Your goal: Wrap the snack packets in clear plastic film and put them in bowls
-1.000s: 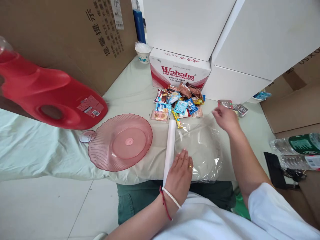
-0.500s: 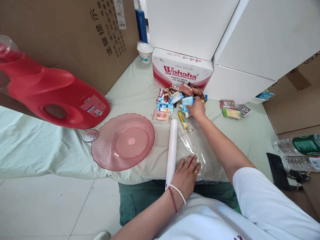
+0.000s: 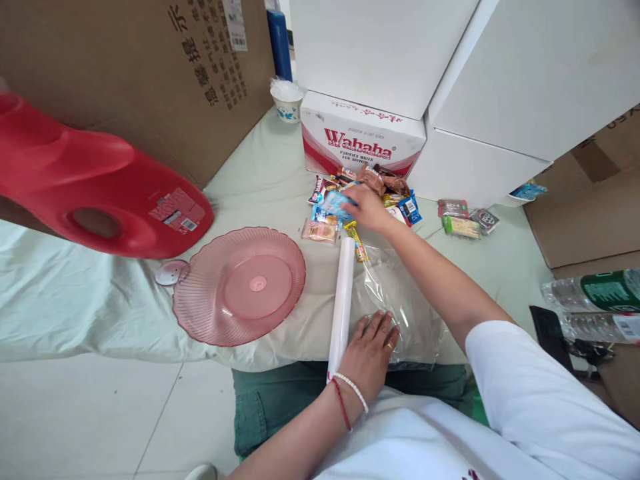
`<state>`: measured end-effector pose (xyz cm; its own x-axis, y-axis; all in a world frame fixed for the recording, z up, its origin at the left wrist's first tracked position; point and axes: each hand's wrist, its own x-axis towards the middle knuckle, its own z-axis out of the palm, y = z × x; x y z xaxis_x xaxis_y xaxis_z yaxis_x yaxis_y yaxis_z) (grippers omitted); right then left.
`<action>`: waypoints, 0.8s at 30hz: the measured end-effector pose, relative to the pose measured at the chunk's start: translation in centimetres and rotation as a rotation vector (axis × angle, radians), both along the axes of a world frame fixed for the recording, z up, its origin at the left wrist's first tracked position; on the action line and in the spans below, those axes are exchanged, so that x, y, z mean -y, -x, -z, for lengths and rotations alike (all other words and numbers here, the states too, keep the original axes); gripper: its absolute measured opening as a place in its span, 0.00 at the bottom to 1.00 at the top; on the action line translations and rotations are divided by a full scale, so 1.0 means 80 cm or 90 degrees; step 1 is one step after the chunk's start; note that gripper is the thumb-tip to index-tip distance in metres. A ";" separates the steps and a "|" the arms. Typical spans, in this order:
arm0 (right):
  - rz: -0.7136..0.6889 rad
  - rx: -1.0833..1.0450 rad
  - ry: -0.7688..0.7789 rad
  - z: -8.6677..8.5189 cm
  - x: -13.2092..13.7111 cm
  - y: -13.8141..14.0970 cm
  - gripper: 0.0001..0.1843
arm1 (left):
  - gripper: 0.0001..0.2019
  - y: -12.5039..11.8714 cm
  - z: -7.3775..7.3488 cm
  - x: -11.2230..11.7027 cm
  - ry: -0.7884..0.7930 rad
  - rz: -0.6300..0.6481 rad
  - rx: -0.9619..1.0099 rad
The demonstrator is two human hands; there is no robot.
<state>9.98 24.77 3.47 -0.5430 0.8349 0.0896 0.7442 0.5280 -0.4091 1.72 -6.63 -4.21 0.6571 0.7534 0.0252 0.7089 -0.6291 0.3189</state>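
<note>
My left hand (image 3: pixel 371 347) lies flat, fingers spread, on a sheet of clear plastic wrap (image 3: pixel 400 300) pulled out from a white roll (image 3: pixel 342 300). My right hand (image 3: pixel 367 203) reaches across into a pile of small snack packets (image 3: pixel 365 197) and closes on a light-blue packet (image 3: pixel 334 202). A pink ribbed plastic plate (image 3: pixel 240 285) sits left of the roll on the pale green cloth (image 3: pixel 75 293).
A red jug (image 3: pixel 95 187) lies at the left. A Wahaha carton (image 3: pixel 363 141) and white boxes (image 3: pixel 480 87) stand behind the pile. A few packets (image 3: pixel 463 219) lie to the right, with water bottles (image 3: pixel 595 303) and a cardboard box (image 3: pixel 150 73) around.
My right hand moved from the right edge of the wrap to the snack pile, then further left, picking up a blue packet. My left hand slid slightly nearer on the wrap.
</note>
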 end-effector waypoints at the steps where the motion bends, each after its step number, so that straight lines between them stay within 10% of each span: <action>1: -0.030 0.040 0.007 0.005 -0.003 0.021 0.18 | 0.24 0.000 -0.001 0.000 0.005 0.001 -0.001; 6: 0.005 0.185 0.049 0.027 -0.005 0.079 0.22 | 0.25 0.002 -0.002 -0.001 0.025 0.009 -0.010; 15: 0.138 0.138 0.186 0.024 0.003 0.069 0.19 | 0.26 0.004 -0.002 -0.002 0.022 0.020 -0.018; 24: 0.201 -0.066 -0.030 -0.030 0.031 -0.087 0.24 | 0.27 0.004 -0.002 -0.002 -0.002 0.024 -0.030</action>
<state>16.97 22.28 5.89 -0.2438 0.9541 0.1739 0.8298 0.2981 -0.4718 1.36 -6.43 -4.05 0.6854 0.7282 -0.0043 0.6993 -0.6565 0.2830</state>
